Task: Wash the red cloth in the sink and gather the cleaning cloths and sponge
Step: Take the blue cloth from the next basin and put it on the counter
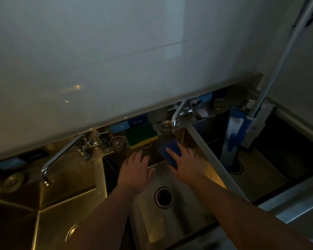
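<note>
Reaching into the middle sink basin (179, 219) with both bare hands, under dim light. Right hand (185, 164) pressed flat on a dark blue cloth (170, 152), fingers spread over it rather than curled around, so the grip reads as open and resting on the cloth; the cloth lying against the back wall of the basin, partly showing beyond the fingertips and to the left of the hand. Left hand (135, 171) just beside the right one, also open, fingers stretched forward, holding nothing; cannot tell if the palm touches the steel. Straight ahead of the left fingertips, on the back ledge, a green and yellow sponge (142, 137), apart from both hands. Above and slightly beyond the right hand, the curved faucet (176, 116) with its spout ending over the blue cloth. Below the two wrists, nearer to the person, the round drain (163, 197) of the basin. Far to the left of the left hand, a second faucet (61, 156) over the left basin. To the right of the right hand, past the steel divider, a mop with blue parts (237, 130) standing in the right basin, its long handle leaning up toward the wall. No red cloth to be made out anywhere in this view.
</note>
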A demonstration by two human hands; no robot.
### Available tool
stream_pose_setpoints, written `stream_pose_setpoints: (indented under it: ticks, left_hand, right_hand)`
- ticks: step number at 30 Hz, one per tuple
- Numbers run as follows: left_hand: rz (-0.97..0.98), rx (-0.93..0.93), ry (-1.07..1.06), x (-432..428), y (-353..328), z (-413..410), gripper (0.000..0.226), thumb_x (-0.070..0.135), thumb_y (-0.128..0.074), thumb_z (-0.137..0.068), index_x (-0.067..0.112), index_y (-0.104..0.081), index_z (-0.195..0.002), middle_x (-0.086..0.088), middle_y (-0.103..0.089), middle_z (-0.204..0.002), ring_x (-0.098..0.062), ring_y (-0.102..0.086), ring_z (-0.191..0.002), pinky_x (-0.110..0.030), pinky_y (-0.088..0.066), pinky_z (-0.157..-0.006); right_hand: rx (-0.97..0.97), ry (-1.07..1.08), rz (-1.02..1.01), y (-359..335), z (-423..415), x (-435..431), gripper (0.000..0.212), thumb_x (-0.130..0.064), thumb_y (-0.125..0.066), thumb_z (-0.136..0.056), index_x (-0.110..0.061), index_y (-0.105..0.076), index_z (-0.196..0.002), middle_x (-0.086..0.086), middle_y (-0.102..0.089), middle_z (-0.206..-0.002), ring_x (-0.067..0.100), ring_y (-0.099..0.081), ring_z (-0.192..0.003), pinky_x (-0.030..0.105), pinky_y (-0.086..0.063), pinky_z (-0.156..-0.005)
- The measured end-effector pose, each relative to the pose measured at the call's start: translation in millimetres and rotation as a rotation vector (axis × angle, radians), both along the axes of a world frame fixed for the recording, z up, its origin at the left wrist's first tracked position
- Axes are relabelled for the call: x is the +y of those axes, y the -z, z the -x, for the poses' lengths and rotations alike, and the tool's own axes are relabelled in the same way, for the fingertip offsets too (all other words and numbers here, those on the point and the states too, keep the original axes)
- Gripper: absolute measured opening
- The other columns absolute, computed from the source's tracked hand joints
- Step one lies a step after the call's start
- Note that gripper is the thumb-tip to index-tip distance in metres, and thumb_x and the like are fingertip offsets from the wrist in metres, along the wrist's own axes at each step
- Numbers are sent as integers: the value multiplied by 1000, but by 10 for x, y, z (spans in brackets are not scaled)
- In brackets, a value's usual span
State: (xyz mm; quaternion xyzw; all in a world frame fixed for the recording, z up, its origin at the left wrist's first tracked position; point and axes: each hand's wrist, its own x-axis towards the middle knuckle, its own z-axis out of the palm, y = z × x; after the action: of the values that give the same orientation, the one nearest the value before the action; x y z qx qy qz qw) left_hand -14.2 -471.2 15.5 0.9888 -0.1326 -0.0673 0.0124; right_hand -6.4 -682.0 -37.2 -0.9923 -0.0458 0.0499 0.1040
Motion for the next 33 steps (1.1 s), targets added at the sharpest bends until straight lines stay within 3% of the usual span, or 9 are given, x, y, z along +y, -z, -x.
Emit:
stream_pose_setpoints:
  ticks: [11, 21, 27, 33]
  left_hand:
    - [3, -74, -229, 1451, -133, 775, 55, 56, -36, -94, 28, -36, -141, -6, -30, -155, -25, -28, -141, -44, -32, -110]
    - [-25, -93, -420, 3046, -84, 1944, 51, 55, -38, -94, 24, -42, -135, -6, -31, -152, -27, -43, -130, -43, -47, -94]
    - [-79, -113, -461, 4038, -150, 2637, 55, 58, -31, -90, 20, -51, -125, -8, -50, -132, -29, -54, -112, -42, -51, -78]
    - [-93, -166, -500, 4771, -215, 3077, 48, 54, -36, -91, 19, -54, -120, -9, -54, -126, -30, -55, -108, -42, -51, -77]
  right_hand:
    - [-46, -313, -98, -308, 337, 1547, 73, -56, -51, -88, -46, -12, -149, 5, -13, -161, 32, -26, -137, 54, -36, -105]
    - [-56, -474, -177, -431, 1180, 3286, 72, -55, -50, -85, -45, -18, -149, 4, -18, -160, 32, -30, -136, 53, -38, -102]
    - [-40, -554, -203, -446, 1773, 4300, 70, -56, -49, -84, -45, -22, -148, 3, -21, -159, 32, -31, -134, 50, -39, -103]
    - [-59, -649, -213, -553, 2114, 5135, 70, -55, -51, -88, -43, -21, -150, 6, -22, -159, 33, -32, -135, 47, -39, -104]
